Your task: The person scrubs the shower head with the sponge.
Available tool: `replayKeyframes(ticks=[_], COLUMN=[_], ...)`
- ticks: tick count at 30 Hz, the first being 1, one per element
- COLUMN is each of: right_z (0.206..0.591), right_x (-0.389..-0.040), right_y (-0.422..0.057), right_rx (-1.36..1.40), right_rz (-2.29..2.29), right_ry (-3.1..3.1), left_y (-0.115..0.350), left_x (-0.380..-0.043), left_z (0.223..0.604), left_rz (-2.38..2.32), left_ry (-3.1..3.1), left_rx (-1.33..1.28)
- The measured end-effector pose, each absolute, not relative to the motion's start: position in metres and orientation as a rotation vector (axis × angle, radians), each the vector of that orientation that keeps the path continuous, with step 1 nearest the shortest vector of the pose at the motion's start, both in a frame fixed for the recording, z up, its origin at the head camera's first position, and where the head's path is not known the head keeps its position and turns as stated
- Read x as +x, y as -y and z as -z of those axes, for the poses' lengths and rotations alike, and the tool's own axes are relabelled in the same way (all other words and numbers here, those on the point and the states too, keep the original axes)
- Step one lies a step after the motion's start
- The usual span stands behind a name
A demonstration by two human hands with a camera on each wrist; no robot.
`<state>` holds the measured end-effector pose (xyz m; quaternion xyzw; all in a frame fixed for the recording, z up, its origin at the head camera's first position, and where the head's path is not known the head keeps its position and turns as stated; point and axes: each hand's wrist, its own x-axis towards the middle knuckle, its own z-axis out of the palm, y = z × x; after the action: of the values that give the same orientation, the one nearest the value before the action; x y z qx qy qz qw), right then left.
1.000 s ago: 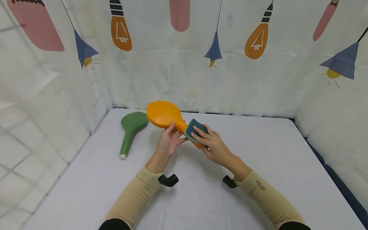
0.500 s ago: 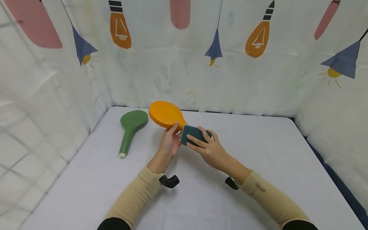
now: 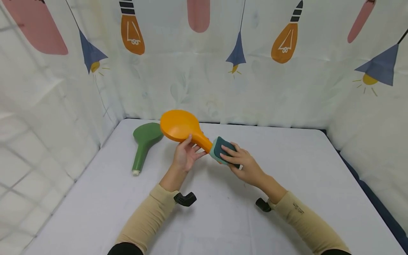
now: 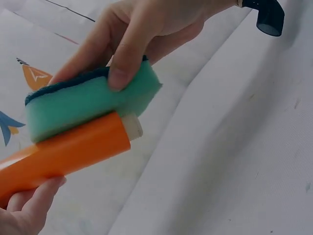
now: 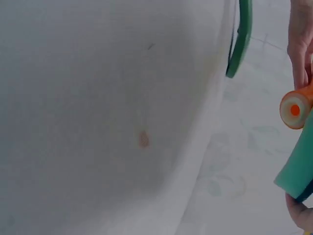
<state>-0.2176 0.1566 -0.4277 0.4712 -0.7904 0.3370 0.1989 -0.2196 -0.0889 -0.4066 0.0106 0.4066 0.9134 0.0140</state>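
An orange shower head is held above the table, its round head to the far left and its handle slanting toward the right. My left hand holds it at the neck between thumb and fingers. My right hand grips a sponge with a dark green scouring side and a pale green foam side. In the left wrist view the foam of the sponge lies against the handle, close to its white end piece. That end looks hollow in the right wrist view.
A green shower head with a white end lies on the table at the left, beside the orange one. White cloth covers the table. Behind it hangs a fabric wall printed with lamps and bulbs.
The sponge first moved up the handle toward my left hand, then back down to the handle's end. My left hand shifted slightly left with the orange shower head. The green one stayed put.
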Motion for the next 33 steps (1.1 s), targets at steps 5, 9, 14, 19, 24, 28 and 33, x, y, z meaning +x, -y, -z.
replayKeyframes(ticks=[5, 9, 14, 19, 24, 28, 33], right_z=[0.422, 0.418, 0.417, 0.421, 0.429, 0.432, 0.434], right_x=[-0.221, -0.221, -0.215, -0.207, -0.205, -0.208, -0.211], right_y=[-0.145, -0.134, -0.123, -0.124, -0.138, -0.149, -0.152], right_rx=[1.181, 1.149, 1.222, 1.321, 1.402, 1.386, 1.331], right_rz=[-1.348, -1.345, -0.908, -0.418, -0.27, -0.43, -0.861], right_ry=[2.208, 2.179, 2.114, 2.04, 2.035, 2.046, 2.097], left_y=[0.084, 0.077, 0.072, 0.072, 0.08, 0.086, 0.088], left_x=[-0.218, -0.217, -0.216, -0.219, -0.221, -0.221, -0.219], left_z=[0.412, 0.418, 0.423, 0.421, 0.418, 0.415, 0.413], left_rz=[-2.755, -2.701, -2.714, -2.755, -2.814, -2.835, -2.844], left_ry=[-1.279, -1.281, -1.331, -1.371, -1.37, -1.312, -1.258], left_rx=[0.086, 0.096, 0.096, 0.055, 0.043, 0.09, 0.111])
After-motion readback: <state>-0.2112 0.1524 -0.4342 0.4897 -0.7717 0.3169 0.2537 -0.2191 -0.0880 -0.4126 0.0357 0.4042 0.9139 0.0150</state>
